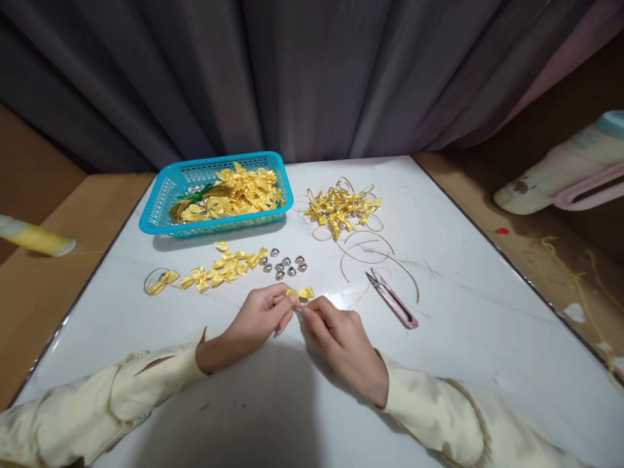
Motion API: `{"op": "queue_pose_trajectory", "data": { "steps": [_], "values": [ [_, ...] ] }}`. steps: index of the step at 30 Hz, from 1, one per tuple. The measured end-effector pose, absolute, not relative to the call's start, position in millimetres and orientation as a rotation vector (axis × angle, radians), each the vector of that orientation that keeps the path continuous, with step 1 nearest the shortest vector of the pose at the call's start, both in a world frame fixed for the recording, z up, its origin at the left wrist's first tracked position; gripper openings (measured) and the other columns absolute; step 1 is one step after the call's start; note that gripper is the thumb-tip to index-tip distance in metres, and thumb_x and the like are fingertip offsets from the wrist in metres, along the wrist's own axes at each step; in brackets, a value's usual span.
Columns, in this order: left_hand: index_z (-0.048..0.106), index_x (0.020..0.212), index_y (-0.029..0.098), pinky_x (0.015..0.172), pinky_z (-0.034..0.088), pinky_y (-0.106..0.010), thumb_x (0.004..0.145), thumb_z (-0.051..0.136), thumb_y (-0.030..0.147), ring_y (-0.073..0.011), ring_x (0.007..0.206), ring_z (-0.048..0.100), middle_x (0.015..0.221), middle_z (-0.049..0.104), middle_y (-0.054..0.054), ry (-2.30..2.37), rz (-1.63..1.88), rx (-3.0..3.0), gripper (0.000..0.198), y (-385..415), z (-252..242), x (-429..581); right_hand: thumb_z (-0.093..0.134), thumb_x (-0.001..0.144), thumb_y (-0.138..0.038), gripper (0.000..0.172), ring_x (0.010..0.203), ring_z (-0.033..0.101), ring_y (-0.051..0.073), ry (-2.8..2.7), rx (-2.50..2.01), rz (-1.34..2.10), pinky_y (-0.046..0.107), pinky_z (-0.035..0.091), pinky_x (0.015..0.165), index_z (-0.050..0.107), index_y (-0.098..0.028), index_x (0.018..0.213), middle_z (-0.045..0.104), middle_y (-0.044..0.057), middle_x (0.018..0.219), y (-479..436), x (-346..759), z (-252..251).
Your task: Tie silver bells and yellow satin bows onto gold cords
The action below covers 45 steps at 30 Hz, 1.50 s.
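Observation:
Between my fingertips is a yellow ribbon bow (306, 293) with a small silvery piece at its lower side. My left hand (263, 313) pinches the bow's left end. My right hand (341, 341) is closed at the bow's lower right, fingertips pressed together by the silvery piece; whatever else they grip is hidden. Just beyond my hands lie several silver heart-shaped beads (286, 261). Left of these are loose yellow bows (227, 268), and farther left sits a bow with a looped gold cord (160, 283).
A blue basket (217, 225) holds yellow bows and a bundle of gold cords tied in green. Behind the hands lies a pile of corded bows (344, 207). Loose gold cords (383, 253) and pink thread snips (394, 302) lie right. A thread spool (39, 237) is left, a bottle (560, 166) right.

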State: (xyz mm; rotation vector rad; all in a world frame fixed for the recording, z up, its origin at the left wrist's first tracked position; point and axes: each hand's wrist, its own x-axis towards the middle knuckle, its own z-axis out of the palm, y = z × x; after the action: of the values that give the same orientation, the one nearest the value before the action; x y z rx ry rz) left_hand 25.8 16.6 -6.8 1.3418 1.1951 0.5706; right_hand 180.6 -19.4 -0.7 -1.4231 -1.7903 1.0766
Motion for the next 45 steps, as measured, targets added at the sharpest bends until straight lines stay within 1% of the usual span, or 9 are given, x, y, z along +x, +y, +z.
{"op": "queue_pose_trajectory", "data": {
  "steps": [4, 8, 11, 17, 24, 32, 39, 42, 45],
  "values": [
    [0.053, 0.075, 0.015, 0.048, 0.028, -0.022, 0.085, 0.044, 0.037, -0.0089, 0.045, 0.035, 0.044, 0.039, 0.007, 1.187, 0.558, 1.390, 0.026, 15, -9, 23, 0.029, 0.093, -0.025, 0.025, 0.046, 0.044, 0.009, -1.911, -1.419, 0.972, 0.019, 0.034, 0.049, 0.049, -0.017, 0.081, 0.052, -0.002, 0.057, -21, 182, -4],
    [0.053, 0.076, 0.015, 0.049, 0.027, -0.022, 0.085, 0.045, 0.039, -0.0089, 0.046, 0.033, 0.045, 0.037, 0.007, 1.173, 0.572, 1.416, 0.027, 12, -6, 22, 0.024, 0.094, -0.020, 0.026, 0.041, 0.040, 0.010, -2.132, -1.298, 0.604, 0.021, 0.028, 0.043, 0.047, -0.015, 0.082, 0.047, -0.002, 0.051, -23, 184, -10],
    [0.052, 0.073, 0.016, 0.048, 0.025, -0.022, 0.085, 0.044, 0.041, -0.0086, 0.045, 0.031, 0.044, 0.035, 0.008, 1.163, 0.592, 1.377, 0.029, 10, -1, 23, 0.023, 0.093, -0.014, 0.026, 0.042, 0.040, 0.010, -2.226, -1.201, 0.386, 0.021, 0.028, 0.044, 0.047, -0.014, 0.082, 0.049, -0.001, 0.053, -23, 186, -13],
    [0.052, 0.073, 0.016, 0.047, 0.025, -0.022, 0.085, 0.044, 0.039, -0.0082, 0.043, 0.028, 0.043, 0.033, 0.008, 1.107, 0.638, 1.270, 0.027, 9, 4, 24, 0.024, 0.092, -0.011, 0.024, 0.045, 0.043, 0.010, -2.217, -1.148, 0.234, 0.021, 0.030, 0.046, 0.048, -0.013, 0.087, 0.052, 0.000, 0.055, -22, 185, -13],
    [0.050, 0.072, 0.017, 0.047, 0.026, -0.022, 0.087, 0.045, 0.039, -0.0080, 0.044, 0.030, 0.046, 0.034, 0.007, 1.007, 0.663, 1.105, 0.027, 7, 0, 25, 0.026, 0.092, -0.011, 0.022, 0.047, 0.044, 0.010, -2.184, -1.132, 0.256, 0.020, 0.033, 0.046, 0.048, -0.013, 0.089, 0.053, 0.000, 0.057, -23, 185, -15],
    [0.047, 0.068, 0.017, 0.048, 0.025, -0.022, 0.087, 0.045, 0.039, -0.0078, 0.045, 0.029, 0.046, 0.033, 0.007, 1.018, 0.639, 1.150, 0.029, 9, 2, 25, 0.025, 0.092, -0.011, 0.022, 0.047, 0.045, 0.010, -2.179, -1.162, 0.373, 0.019, 0.035, 0.047, 0.048, -0.014, 0.090, 0.054, 0.000, 0.058, -24, 186, -13],
    [0.048, 0.069, 0.017, 0.049, 0.025, -0.023, 0.087, 0.043, 0.038, -0.0083, 0.045, 0.028, 0.047, 0.033, 0.007, 1.054, 0.617, 1.203, 0.028, 9, 3, 25, 0.025, 0.092, -0.011, 0.023, 0.046, 0.046, 0.010, -2.170, -1.177, 0.400, 0.019, 0.036, 0.047, 0.048, -0.013, 0.091, 0.053, 0.000, 0.058, -25, 185, -12],
    [0.048, 0.070, 0.017, 0.049, 0.026, -0.023, 0.087, 0.042, 0.038, -0.0086, 0.046, 0.029, 0.048, 0.033, 0.007, 1.051, 0.629, 1.229, 0.028, 9, 2, 25, 0.025, 0.094, -0.015, 0.024, 0.047, 0.048, 0.010, -2.149, -1.205, 0.423, 0.019, 0.036, 0.047, 0.049, -0.014, 0.091, 0.054, 0.000, 0.058, -25, 185, -13],
    [0.048, 0.070, 0.017, 0.051, 0.028, -0.023, 0.088, 0.042, 0.038, -0.0089, 0.047, 0.031, 0.048, 0.035, 0.007, 1.082, 0.649, 1.292, 0.028, 9, 1, 25, 0.026, 0.095, -0.018, 0.023, 0.051, 0.053, 0.010, -2.090, -1.246, 0.519, 0.020, 0.038, 0.050, 0.049, -0.014, 0.094, 0.059, 0.002, 0.065, -24, 185, -12]
  ]
}}
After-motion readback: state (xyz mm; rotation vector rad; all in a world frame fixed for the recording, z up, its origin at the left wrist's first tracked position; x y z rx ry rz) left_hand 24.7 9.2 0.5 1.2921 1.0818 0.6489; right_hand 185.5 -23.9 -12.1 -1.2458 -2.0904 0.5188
